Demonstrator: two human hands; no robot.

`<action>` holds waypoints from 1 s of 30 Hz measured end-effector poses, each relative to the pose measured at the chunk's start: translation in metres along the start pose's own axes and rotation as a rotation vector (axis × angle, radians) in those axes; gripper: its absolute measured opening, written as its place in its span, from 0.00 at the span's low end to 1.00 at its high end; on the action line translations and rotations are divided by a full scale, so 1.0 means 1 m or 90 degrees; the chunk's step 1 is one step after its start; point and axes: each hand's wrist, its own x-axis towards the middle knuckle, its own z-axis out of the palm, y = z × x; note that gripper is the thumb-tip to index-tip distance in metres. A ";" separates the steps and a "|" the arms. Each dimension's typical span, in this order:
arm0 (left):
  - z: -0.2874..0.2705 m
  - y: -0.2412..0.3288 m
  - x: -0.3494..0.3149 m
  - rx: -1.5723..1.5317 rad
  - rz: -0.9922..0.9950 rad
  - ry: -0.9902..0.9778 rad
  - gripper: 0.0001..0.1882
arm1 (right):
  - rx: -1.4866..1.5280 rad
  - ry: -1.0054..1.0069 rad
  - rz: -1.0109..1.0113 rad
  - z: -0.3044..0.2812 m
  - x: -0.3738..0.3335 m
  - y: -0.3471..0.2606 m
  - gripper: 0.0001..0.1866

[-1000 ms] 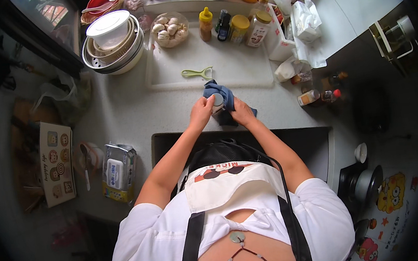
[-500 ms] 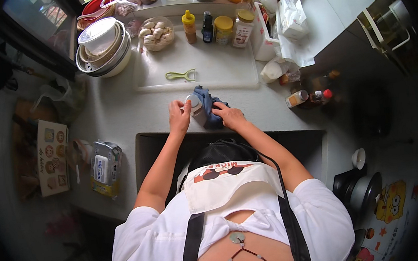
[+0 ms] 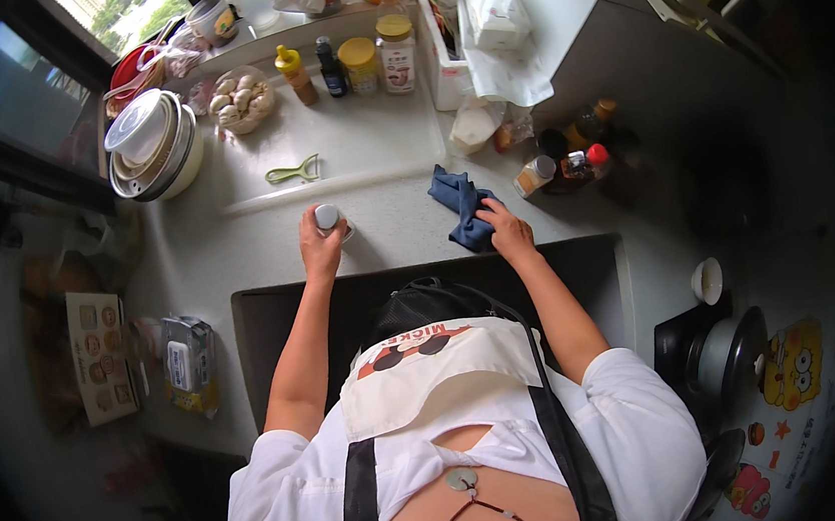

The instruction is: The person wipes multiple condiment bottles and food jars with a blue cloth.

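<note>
1. The left hand (image 3: 319, 250) has its grip closed around a small white-capped jar (image 3: 329, 218), which stands upright, long axis vertical, cap up, near the front edge of the counter (image 3: 235, 248).
2. The right hand (image 3: 508, 232) presses flat, grip loose, on a crumpled blue cloth (image 3: 463, 211) whose long axis runs from the front edge toward the back.
3. A green peeler (image 3: 293, 172) lies behind the jar, well apart.

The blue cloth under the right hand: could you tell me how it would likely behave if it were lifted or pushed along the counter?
The blue cloth lies bunched in soft folds, so it would probably droop limply when lifted. It looks thin and likely light. Pushed by the right hand resting on its edge, it would probably crumple or slide on the smooth pale counter rather than roll or tip.
</note>
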 end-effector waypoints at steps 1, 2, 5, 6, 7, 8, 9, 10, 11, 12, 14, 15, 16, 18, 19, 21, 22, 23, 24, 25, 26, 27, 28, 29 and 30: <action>0.007 0.004 -0.003 0.000 0.024 -0.009 0.20 | 0.008 0.007 0.008 -0.005 -0.005 0.007 0.26; 0.014 0.008 -0.007 0.000 0.049 -0.019 0.19 | 0.011 0.008 0.015 -0.010 -0.008 0.014 0.26; 0.040 0.034 -0.019 -0.074 0.052 -0.068 0.18 | 0.049 -0.019 -0.001 -0.024 -0.015 0.037 0.25; 0.051 0.040 -0.023 -0.091 0.042 -0.108 0.19 | 0.080 -0.016 -0.013 -0.029 -0.016 0.046 0.25; 0.061 0.046 -0.026 -0.093 0.043 -0.114 0.19 | 0.111 -0.013 -0.025 -0.033 -0.018 0.056 0.24; 0.071 0.052 -0.030 -0.097 0.056 -0.147 0.20 | 0.118 0.023 -0.053 -0.033 -0.019 0.070 0.21; 0.081 0.062 -0.035 -0.103 0.067 -0.178 0.22 | 0.115 0.024 -0.048 -0.038 -0.021 0.078 0.21; 0.090 0.074 -0.040 -0.130 0.038 -0.211 0.23 | 0.117 0.031 -0.030 -0.044 -0.024 0.086 0.20; 0.100 0.081 -0.045 -0.133 0.039 -0.216 0.23 | 0.119 0.038 -0.012 -0.049 -0.027 0.094 0.19; 0.111 0.088 -0.049 -0.123 0.068 -0.237 0.23 | 0.109 0.047 0.004 -0.055 -0.031 0.101 0.17; 0.132 0.105 -0.057 -0.110 0.119 -0.261 0.24 | 0.091 0.049 0.022 -0.064 -0.037 0.119 0.16; 0.142 0.113 -0.060 -0.117 0.120 -0.266 0.24 | 0.075 0.050 0.035 -0.069 -0.041 0.129 0.16; 0.151 0.121 -0.064 -0.112 0.146 -0.281 0.23 | 0.070 0.051 0.041 -0.073 -0.044 0.137 0.16; 0.168 0.137 -0.070 -0.113 0.173 -0.300 0.23 | 0.059 0.095 0.058 -0.081 -0.050 0.152 0.19; 0.176 0.146 -0.072 -0.107 0.196 -0.318 0.23 | 0.055 0.097 0.064 -0.085 -0.053 0.162 0.19; 0.190 0.162 -0.079 -0.105 0.220 -0.338 0.23 | 0.076 0.089 0.096 -0.094 -0.055 0.183 0.18; 0.196 0.170 -0.082 -0.106 0.231 -0.345 0.24 | 0.074 0.091 0.099 -0.097 -0.057 0.194 0.18; 0.202 0.176 -0.086 -0.108 0.243 -0.352 0.24 | 0.061 0.114 0.138 -0.100 -0.060 0.205 0.18; 0.208 0.180 -0.089 -0.109 0.245 -0.356 0.24 | 0.049 0.138 0.177 -0.104 -0.062 0.212 0.18; 0.214 0.184 -0.092 -0.094 0.275 -0.359 0.24 | 0.048 0.140 0.181 -0.107 -0.064 0.219 0.18; 0.220 0.188 -0.095 -0.079 0.305 -0.362 0.25 | 0.049 0.165 0.206 -0.110 -0.067 0.225 0.18; 0.225 0.192 -0.098 -0.079 0.306 -0.365 0.25 | 0.051 0.189 0.229 -0.114 -0.069 0.232 0.19; 0.230 0.196 -0.099 -0.073 0.317 -0.365 0.25 | 0.017 0.212 0.199 -0.111 -0.072 0.246 0.21; 0.236 0.201 -0.101 -0.067 0.328 -0.366 0.25 | 0.017 0.215 0.205 -0.109 -0.075 0.260 0.21; 0.241 0.204 -0.102 -0.065 0.331 -0.369 0.25 | 0.084 0.230 0.252 -0.110 -0.075 0.262 0.22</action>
